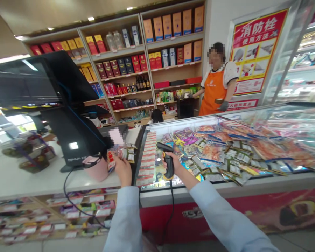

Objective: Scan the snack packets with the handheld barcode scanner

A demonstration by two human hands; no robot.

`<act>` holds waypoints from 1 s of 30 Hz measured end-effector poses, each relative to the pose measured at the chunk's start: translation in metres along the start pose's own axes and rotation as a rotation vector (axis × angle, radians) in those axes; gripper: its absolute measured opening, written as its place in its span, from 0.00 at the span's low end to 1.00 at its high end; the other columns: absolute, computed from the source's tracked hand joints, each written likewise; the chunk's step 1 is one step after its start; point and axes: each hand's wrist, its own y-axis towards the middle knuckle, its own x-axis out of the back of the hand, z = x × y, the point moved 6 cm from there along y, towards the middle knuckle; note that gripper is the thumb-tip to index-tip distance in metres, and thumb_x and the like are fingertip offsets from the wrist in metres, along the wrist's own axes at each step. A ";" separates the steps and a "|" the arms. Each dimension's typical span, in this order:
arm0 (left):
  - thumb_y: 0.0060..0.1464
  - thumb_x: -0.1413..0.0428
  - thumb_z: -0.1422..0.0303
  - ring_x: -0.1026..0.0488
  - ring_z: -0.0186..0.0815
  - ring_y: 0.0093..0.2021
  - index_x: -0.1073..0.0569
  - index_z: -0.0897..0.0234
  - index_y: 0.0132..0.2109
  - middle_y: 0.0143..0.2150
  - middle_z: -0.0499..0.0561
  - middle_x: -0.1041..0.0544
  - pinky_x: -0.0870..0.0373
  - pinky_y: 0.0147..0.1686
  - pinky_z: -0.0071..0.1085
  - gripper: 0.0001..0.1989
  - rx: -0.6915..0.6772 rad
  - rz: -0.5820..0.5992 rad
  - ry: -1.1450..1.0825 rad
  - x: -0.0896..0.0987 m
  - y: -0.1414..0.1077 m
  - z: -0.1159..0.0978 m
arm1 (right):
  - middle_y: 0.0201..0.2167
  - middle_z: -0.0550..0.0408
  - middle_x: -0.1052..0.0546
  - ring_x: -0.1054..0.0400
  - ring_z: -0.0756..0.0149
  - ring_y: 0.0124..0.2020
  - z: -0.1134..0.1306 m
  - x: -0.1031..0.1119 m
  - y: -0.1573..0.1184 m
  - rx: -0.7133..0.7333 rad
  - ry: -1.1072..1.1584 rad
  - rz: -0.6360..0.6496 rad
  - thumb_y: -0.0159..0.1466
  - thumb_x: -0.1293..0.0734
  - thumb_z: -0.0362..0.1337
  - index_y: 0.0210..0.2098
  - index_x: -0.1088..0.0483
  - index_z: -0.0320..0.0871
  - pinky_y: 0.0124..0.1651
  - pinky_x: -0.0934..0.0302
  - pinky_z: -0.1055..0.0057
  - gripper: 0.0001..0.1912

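On the white counter (28, 178) at left we see a black till monitor (76, 140), then a pink cup (96, 169) just beside our left hand (123, 170), clamped on a small red-and-white packet (111, 161). Apart from it, our right hand (170, 162) grips a black corded barcode scanner (168, 162) over the near end of a chest freezer (225, 190) heaped with snack packets (212, 154). Far right stands a person in an orange apron (212, 91).

The item (116, 136) above the left hand (123, 170) is blurred, and the print on its packets (110, 161) is too small to read.
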 end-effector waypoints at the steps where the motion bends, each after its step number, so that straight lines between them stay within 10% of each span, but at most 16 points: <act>1: 0.59 0.54 0.68 0.24 0.47 0.42 0.37 0.73 0.57 0.51 0.68 0.28 0.28 0.37 0.40 0.21 -0.007 0.000 0.062 -0.002 -0.005 -0.003 | 0.18 0.59 0.32 0.43 0.74 0.14 -0.007 0.003 0.002 -0.020 -0.009 -0.016 0.52 0.32 0.46 0.26 0.34 0.42 0.16 0.49 0.75 0.13; 7: 0.60 0.57 0.70 0.23 0.41 0.36 0.39 0.68 0.59 0.59 0.69 0.34 0.30 0.27 0.33 0.21 -0.056 0.002 0.345 -0.008 -0.023 -0.017 | 0.18 0.58 0.31 0.43 0.74 0.14 -0.013 0.005 0.000 -0.023 0.015 -0.021 0.52 0.32 0.45 0.26 0.33 0.41 0.17 0.49 0.75 0.13; 30: 0.56 0.53 0.72 0.25 0.42 0.36 0.36 0.71 0.54 0.54 0.69 0.33 0.33 0.27 0.33 0.18 -0.166 0.016 0.284 -0.001 -0.020 -0.025 | 0.17 0.59 0.32 0.42 0.73 0.16 0.019 0.007 -0.015 0.023 0.095 -0.088 0.52 0.31 0.44 0.25 0.35 0.42 0.17 0.48 0.76 0.13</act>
